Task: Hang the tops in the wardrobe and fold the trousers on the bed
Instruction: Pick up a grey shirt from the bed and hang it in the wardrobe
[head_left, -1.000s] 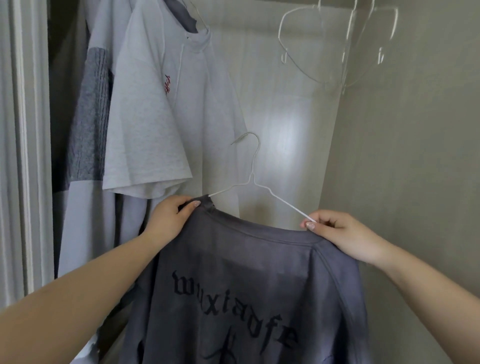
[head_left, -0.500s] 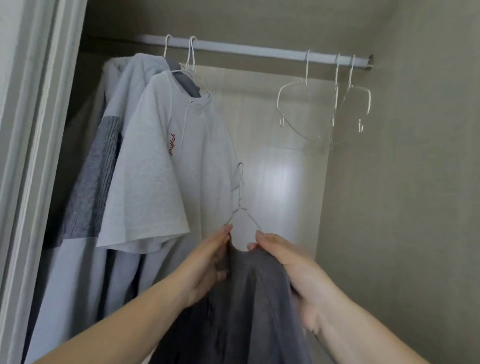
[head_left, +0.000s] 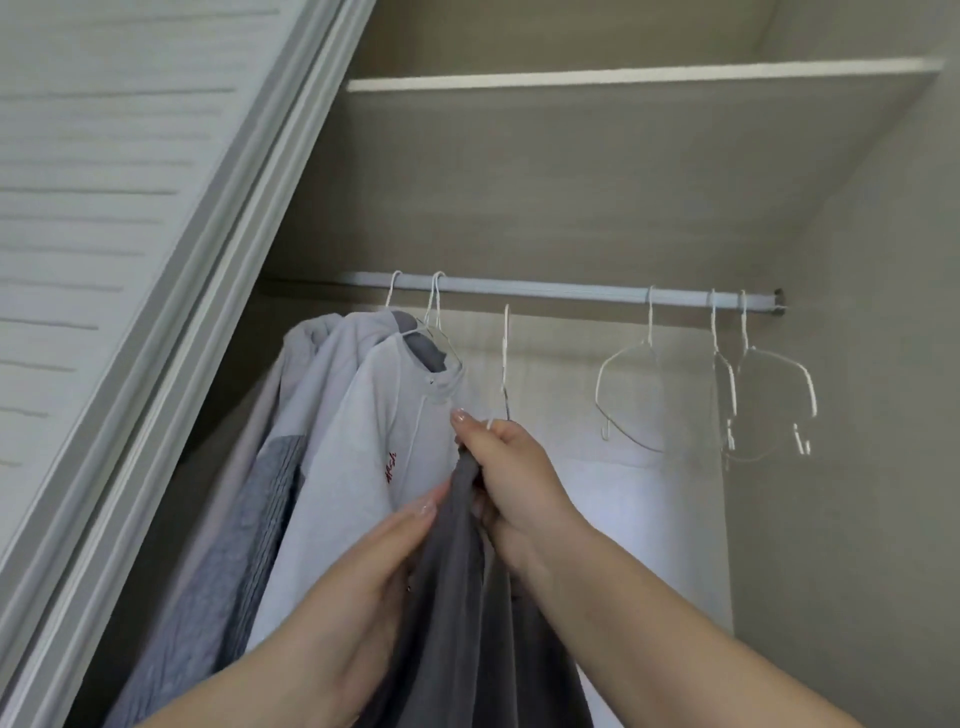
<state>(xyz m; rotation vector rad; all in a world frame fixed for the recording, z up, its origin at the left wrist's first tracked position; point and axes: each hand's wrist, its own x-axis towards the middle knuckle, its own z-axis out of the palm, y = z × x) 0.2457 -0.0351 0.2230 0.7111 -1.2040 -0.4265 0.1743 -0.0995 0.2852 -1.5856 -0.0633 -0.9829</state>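
A dark grey top hangs on a white wire hanger, whose hook reaches up to just under the wardrobe rail. My right hand grips the hanger's neck together with the top's collar. The fingers of my left hand lie straight against the left side of the dark top. Its thumb is hidden. The hook sits between the hung clothes on the left and the empty hangers on the right. I cannot tell whether the hook touches the rail.
A light grey top and a grey garment with a knit patch hang at the rail's left end. Three empty wire hangers hang at the right. A shelf runs above, and the sliding door stands left.
Both hands moved from the top's shoulders to its collar, turned it edge-on and lifted it with the hanger towards the rail. My view tilted upward.
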